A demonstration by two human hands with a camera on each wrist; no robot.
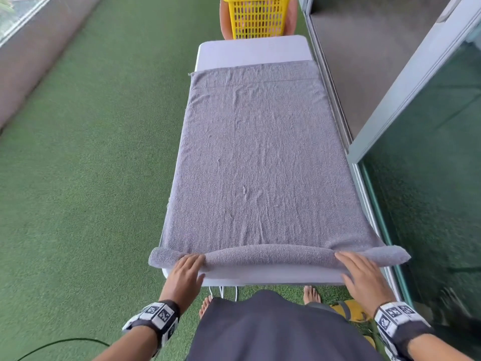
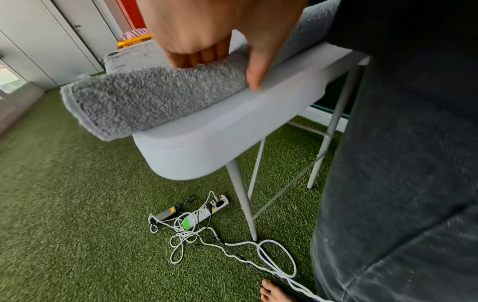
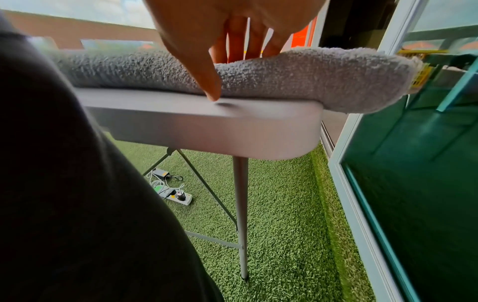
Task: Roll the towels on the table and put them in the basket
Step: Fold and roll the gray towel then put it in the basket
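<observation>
A grey towel [image 1: 260, 152] lies spread along the white table [image 1: 250, 50], and its near end is rolled into a thick roll [image 1: 273, 254] at the table's front edge. My left hand [image 1: 190, 267] grips the roll near its left end, fingers curled over the top and thumb on the near side [image 2: 227, 67]. My right hand [image 1: 350, 267] holds the roll near its right end, fingers over the top and thumb tip down at the table edge [image 3: 226, 75]. Both ends of the roll [image 2: 155, 98] [image 3: 310, 77] overhang the table sides. The yellow basket [image 1: 256, 18] stands beyond the far end.
The basket rests on an orange chair [image 1: 291, 14]. A glass sliding door [image 1: 429, 178] runs close along the table's right side. Green artificial grass [image 1: 91, 165] covers the floor. Under the table lie a power strip [image 2: 207, 208] and loose white cables [image 2: 258, 251] beside its legs [image 3: 240, 204].
</observation>
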